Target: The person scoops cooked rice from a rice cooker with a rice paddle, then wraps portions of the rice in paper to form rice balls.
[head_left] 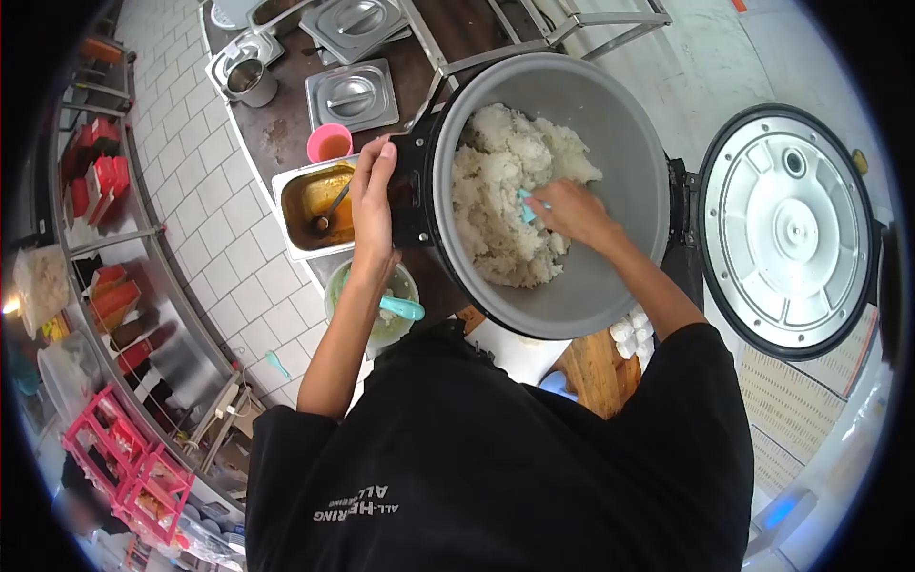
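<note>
A large rice cooker (620,124) with a grey inner pot stands in front of me, its lid (791,234) swung out to the right. White cooked rice (505,162) is heaped along the pot's left side. My right hand (570,212) reaches into the pot, closed around a teal rice paddle (527,207) whose far part is buried in the rice. My left hand (374,195) grips the black side handle (408,186) of the cooker; some of its fingers are hidden. Below that wrist, a second teal paddle (402,308) rests across a pale bowl (393,329).
Left of the cooker stand a metal pan (310,191) with brown sauce and a ladle, a pink cup (330,143), lidded steel containers (353,93) and a steel cup (252,83). A metal frame (534,43) rises behind. Pink baskets (129,458) sit far left beyond the tiled floor.
</note>
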A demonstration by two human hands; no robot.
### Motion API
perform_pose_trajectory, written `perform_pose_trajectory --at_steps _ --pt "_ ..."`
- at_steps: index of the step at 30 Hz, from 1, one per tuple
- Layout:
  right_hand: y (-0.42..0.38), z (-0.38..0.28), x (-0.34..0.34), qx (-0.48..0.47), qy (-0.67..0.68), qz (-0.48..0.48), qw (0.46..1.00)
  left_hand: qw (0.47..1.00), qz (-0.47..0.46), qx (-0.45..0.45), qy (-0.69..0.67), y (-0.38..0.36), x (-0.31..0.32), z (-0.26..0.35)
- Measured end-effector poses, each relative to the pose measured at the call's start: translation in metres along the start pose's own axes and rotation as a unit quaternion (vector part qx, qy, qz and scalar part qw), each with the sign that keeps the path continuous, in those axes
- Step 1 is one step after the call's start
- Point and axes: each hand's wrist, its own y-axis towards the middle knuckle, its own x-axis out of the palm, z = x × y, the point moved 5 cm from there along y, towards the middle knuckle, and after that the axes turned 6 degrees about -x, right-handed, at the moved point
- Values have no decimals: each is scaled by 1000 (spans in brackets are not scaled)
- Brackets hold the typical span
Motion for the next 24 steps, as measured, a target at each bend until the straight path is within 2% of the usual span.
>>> perform_pose_trajectory --at_steps 1,3,4,6,7,9,11,13,16,19,20,22,24 --pt "6 -3 0 0 2 1 1000 1000 0 0 2 2 0 -1" --pt "19 -17 3 -75 -6 -12 997 999 8 17 33 3 -5 -1" --pt "25 -15 6 -77 -2 -16 997 999 11 23 46 5 -8 -2" --pt "29 -11 13 -90 104 -42 990 999 13 17 44 1 -7 -1" --pt "28 -7 18 -89 99 -41 990 999 12 20 36 2 -4 1" --pt "23 -4 30 -132 186 29 973 999 2 20 28 5 -4 1" --pt "19 5 39 -116 187 8 976 999 -7 13 29 3 -5 -1" --pt "3 -10 19 -178 185 29 966 999 -6 22 33 4 -5 0" --pt "-17 -9 11 -123 229 24 965 999 12 11 31 0 -2 2" --pt "-24 2 6 -127 245 46 960 999 -13 18 46 2 -2 2" --pt "-22 5 4 -126 246 49 960 999 6 24 40 2 -1 1" --pt "-13 14 3 -93 153 57 982 999 3 18 51 1 -2 1" --pt "6 3 12 -96 118 39 988 998 1 16 63 3 -3 1"
